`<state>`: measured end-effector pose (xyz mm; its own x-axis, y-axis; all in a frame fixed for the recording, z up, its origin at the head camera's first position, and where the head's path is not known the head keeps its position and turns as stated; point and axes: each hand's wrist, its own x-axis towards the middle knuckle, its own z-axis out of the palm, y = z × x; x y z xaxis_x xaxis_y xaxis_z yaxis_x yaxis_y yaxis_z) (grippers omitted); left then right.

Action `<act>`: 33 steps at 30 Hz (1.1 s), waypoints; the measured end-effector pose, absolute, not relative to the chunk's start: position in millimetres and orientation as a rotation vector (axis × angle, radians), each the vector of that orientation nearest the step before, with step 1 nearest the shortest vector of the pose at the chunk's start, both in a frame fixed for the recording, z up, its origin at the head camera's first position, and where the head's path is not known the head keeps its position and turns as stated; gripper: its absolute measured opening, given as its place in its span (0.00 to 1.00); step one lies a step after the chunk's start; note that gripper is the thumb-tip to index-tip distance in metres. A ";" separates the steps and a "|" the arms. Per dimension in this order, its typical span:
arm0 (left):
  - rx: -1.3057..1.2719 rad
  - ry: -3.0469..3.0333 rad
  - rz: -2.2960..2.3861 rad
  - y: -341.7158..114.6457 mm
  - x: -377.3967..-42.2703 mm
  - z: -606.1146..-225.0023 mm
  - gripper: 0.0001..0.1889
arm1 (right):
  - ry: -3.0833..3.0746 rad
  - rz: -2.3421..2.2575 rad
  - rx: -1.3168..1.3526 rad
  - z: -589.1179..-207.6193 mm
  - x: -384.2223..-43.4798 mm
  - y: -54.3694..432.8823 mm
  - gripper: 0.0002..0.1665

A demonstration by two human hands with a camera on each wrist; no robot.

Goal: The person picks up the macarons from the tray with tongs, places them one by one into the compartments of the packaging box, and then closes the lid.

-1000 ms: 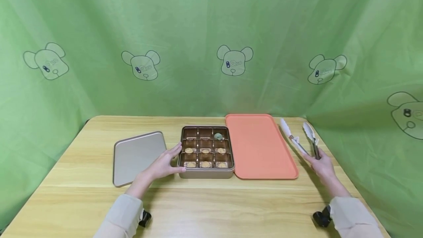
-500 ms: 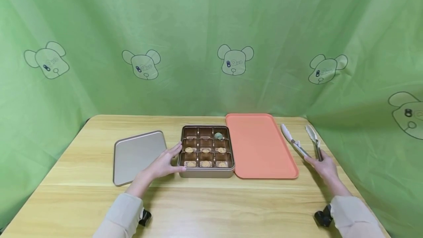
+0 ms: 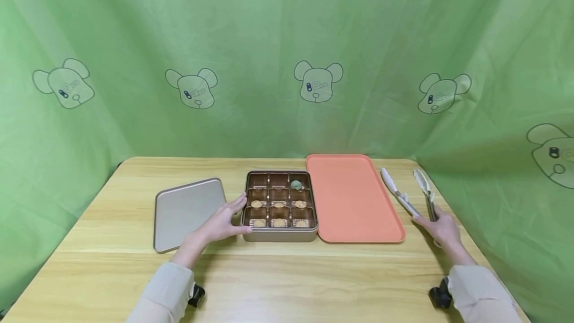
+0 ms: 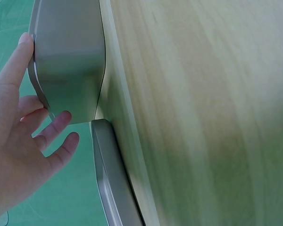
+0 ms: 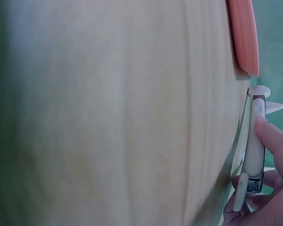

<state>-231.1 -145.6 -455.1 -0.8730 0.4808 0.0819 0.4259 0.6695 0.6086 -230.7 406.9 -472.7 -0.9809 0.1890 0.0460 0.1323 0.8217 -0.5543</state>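
Observation:
A square tin with a brown divided insert stands mid-table in the head view. Several tan cookies sit in its middle and front rows, and a green one in the back right compartment. My left hand rests at its front left corner, fingers loosely spread; in the left wrist view the thumb lies along the rim. On the right, my right hand holds metal tongs with pale scalloped tips, their two arms spread apart. The right wrist view shows thumb and fingers round the tongs' handle.
The tin's flat lid lies to the left, partly behind my left forearm. An orange tray lies against the tin's right side, between it and the tongs. A green curtain encloses the wooden table.
My right hand has drawn slightly nearer and to the right with the tongs, and a handle end now shows below it. The left hand and the tin have stayed put.

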 end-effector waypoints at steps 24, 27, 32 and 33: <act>0.717 2.797 1.007 -132.1 -226.4 -451.9 0.46 | -2.856 0.874 0.044 -435.6 -216.1 348.4 0.44; 0.720 2.822 1.003 -134.5 -226.0 -451.7 0.46 | -2.837 0.942 0.125 -428.5 -215.8 325.8 0.43; 0.711 2.816 1.059 -136.8 -224.3 -450.9 0.50 | -2.799 1.025 0.243 -421.1 -210.8 292.1 0.43; 0.704 2.804 1.075 -136.9 -223.6 -451.3 0.51 | -2.802 1.039 0.255 -419.8 -208.4 286.2 0.43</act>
<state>-223.6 -136.9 -451.3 -0.8942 0.4348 0.1069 0.3948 0.6532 0.6461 -208.4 286.2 -419.8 -0.9754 -0.1088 0.1915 -0.2074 0.7467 -0.6320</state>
